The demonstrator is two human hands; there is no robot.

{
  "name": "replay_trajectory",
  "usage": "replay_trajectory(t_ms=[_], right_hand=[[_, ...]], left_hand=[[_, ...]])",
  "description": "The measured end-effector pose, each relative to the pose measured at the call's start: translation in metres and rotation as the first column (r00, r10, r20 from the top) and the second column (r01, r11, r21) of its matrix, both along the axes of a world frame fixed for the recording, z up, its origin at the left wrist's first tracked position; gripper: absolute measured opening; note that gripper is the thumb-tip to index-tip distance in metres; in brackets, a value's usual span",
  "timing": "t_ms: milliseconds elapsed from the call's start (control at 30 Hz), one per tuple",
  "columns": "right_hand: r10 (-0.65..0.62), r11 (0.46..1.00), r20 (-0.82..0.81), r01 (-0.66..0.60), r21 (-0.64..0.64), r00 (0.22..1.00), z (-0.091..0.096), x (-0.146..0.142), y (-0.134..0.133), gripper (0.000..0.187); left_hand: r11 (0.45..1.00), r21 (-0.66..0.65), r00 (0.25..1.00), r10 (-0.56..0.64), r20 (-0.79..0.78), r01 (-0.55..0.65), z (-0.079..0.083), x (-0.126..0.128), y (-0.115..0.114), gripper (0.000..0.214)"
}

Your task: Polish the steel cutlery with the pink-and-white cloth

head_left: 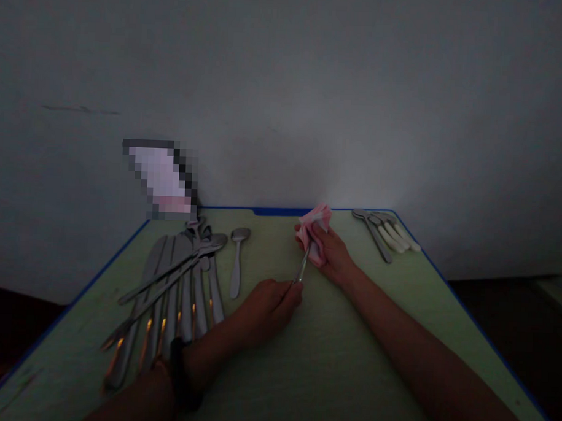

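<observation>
My left hand [268, 305] rests on the green table [331, 359] and pinches the handle end of a thin metal utensil [301, 269]. The utensil's far end is buried in a pink cloth [315, 227]. My right hand [332, 252] is closed around that cloth, wrapping it over the utensil's head, so I cannot see whether it is a spoon or a fork. Both hands sit near the middle of the table, toward its far edge.
Several long metal utensils [172, 292] lie in a row at the left, with a single spoon [237, 258] beside them. Several white-handled utensils [388, 232] lie at the far right corner. A blurred-out object [165, 179] stands by the wall.
</observation>
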State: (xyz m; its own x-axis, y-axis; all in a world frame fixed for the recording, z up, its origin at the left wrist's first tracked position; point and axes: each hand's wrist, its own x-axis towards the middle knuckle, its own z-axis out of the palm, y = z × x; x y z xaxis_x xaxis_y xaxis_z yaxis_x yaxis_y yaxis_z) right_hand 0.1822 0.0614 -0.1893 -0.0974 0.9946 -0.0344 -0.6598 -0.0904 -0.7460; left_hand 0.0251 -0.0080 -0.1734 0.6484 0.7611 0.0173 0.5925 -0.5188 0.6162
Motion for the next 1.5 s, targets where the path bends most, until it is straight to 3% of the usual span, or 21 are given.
replay_trajectory(t_ms=[400,800,1133,1500], right_hand=[[0.000,1.000,0.000,0.000,0.010,1.000,-0.0023,-0.0004,0.0012,0.019],[0.000,1.000,-0.008,0.000,0.000,1.000,0.0001,-0.0008,0.0001,0.017],[0.039,0.999,0.052,-0.038,-0.018,0.998,-0.0002,0.0017,-0.0004,0.018],[0.049,0.998,0.026,-0.049,-0.031,0.998,-0.0001,0.0005,-0.0008,0.017]], left_hand=[[0.994,-0.106,1.000,0.001,0.000,-0.001,0.0066,0.0010,-0.0017,0.043],[0.999,-0.032,1.000,-0.002,-0.022,0.002,0.0031,0.0010,-0.0006,0.038],[0.998,-0.057,0.999,0.033,0.017,-0.032,0.0059,0.0016,-0.0017,0.037],[0.985,-0.167,0.995,0.057,0.083,-0.043,0.0055,0.0029,-0.0013,0.042]])
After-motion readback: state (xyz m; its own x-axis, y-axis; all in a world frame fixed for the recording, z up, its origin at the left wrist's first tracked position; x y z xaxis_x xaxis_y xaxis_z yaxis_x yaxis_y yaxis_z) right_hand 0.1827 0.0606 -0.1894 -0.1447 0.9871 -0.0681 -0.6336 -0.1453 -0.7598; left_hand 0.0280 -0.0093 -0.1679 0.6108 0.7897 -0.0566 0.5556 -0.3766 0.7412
